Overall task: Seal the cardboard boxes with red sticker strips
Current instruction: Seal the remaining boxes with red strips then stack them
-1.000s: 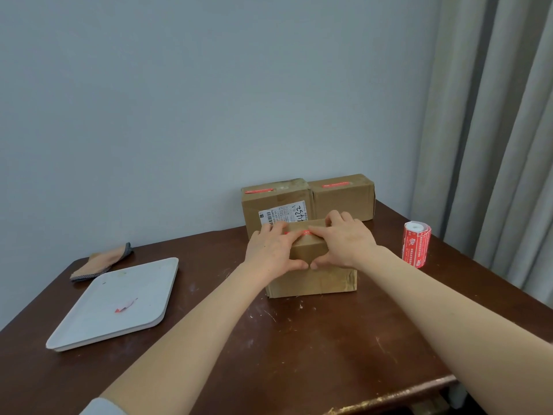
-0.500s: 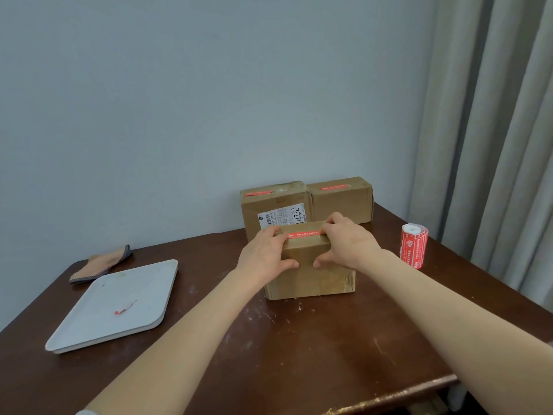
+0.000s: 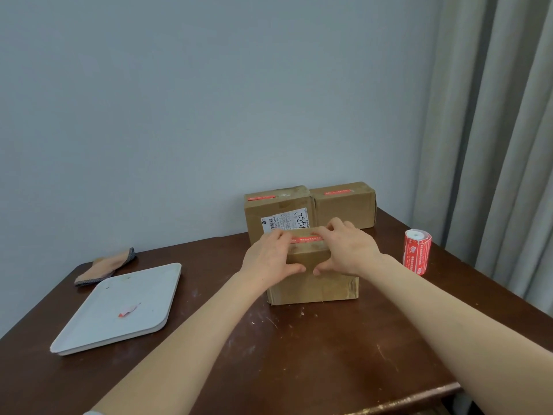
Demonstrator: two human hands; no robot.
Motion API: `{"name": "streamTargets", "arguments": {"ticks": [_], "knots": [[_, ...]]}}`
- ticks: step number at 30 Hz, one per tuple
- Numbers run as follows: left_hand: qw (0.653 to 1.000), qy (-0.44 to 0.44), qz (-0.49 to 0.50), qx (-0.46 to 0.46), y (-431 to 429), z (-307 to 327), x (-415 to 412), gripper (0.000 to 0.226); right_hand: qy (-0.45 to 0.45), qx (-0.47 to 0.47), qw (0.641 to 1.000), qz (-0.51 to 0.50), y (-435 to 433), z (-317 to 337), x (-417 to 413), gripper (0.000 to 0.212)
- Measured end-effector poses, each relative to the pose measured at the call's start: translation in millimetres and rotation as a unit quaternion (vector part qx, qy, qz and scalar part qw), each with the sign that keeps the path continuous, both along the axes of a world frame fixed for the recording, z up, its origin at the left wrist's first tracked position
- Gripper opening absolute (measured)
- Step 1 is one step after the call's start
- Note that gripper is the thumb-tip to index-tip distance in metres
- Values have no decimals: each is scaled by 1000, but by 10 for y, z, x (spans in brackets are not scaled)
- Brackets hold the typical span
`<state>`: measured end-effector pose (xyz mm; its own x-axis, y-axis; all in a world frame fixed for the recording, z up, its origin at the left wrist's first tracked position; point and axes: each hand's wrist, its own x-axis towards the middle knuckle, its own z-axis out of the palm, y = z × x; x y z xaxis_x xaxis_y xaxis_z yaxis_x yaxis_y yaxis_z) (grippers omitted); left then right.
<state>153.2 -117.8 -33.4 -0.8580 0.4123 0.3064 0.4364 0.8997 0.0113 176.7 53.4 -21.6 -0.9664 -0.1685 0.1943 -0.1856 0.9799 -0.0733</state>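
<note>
A brown cardboard box (image 3: 314, 283) stands mid-table with a red sticker strip (image 3: 306, 238) across its top. My left hand (image 3: 269, 256) rests on the box's left top edge, fingers on the strip's left end and thumb on the front face. My right hand (image 3: 348, 247) lies over the right top edge, fingers on the strip's right end and thumb on the front. Behind stand two more boxes, a labelled one (image 3: 278, 211) and a plain one (image 3: 344, 205), each with a red strip on top. A roll of red stickers (image 3: 416, 251) stands upright to the right.
A white tray (image 3: 119, 307) with a small red scrap (image 3: 128, 310) lies at the left of the dark wooden table (image 3: 299, 354). A folded cloth (image 3: 104, 266) lies behind the tray. Grey curtains (image 3: 493, 145) hang at the right; the table's front edge is close below.
Both hands have slid apart along the box top, uncovering more of the red strip between them. The box has stayed in place.
</note>
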Motion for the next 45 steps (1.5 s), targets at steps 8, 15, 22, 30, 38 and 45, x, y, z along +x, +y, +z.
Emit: {"name": "streamTargets", "arguments": {"ticks": [8,15,22,30,38,45], "knots": [[998,12,17,-52,11,-56,-57,78,-6,-9,1000,-21,9,-23,-16,73],[1000,13,-14,24,-60,-109,18,70,6,-71,997,2,84,-44,43,69],[999,-12,-9,40,-85,-66,24,65,-6,-85,996,6,120,-14,46,67],[999,-2,-10,53,-96,-82,21,58,-9,-91,996,7,130,-26,31,67],[974,-35,35,219,-234,-125,45,84,-24,-204,978,-45,289,-139,25,122],[916,-185,93,344,-374,-295,98,108,-149,-366,915,-76,434,-399,-33,127]]}}
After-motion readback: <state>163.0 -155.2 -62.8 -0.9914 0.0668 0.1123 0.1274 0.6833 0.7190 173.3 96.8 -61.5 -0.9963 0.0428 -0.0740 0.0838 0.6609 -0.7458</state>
